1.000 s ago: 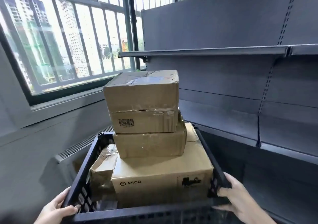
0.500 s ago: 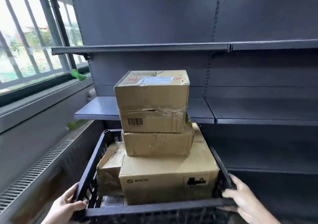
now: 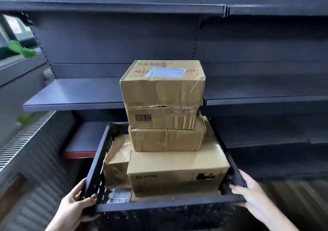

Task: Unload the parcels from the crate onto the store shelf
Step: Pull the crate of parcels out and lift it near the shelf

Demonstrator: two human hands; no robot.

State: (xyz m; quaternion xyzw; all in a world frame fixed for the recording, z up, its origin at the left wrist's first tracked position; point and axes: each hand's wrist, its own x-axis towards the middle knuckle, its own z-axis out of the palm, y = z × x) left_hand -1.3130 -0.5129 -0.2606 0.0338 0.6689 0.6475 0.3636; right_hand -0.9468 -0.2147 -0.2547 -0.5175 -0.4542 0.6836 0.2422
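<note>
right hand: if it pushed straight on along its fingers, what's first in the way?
The right hand grips the crate at its right corner, fingers pointing inward, so likely the PICO box just inside; depth is unclear.

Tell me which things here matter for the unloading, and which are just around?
Job: black crate, top parcel, middle parcel, PICO box, crumpled parcel, shelf, left hand, right hand.
Around: radiator grille, green thing.

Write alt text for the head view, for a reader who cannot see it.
Two hands, left hand and right hand, grip the near corners of a dark plastic crate stacked with taped cardboard parcels, facing dark store shelves.
</note>
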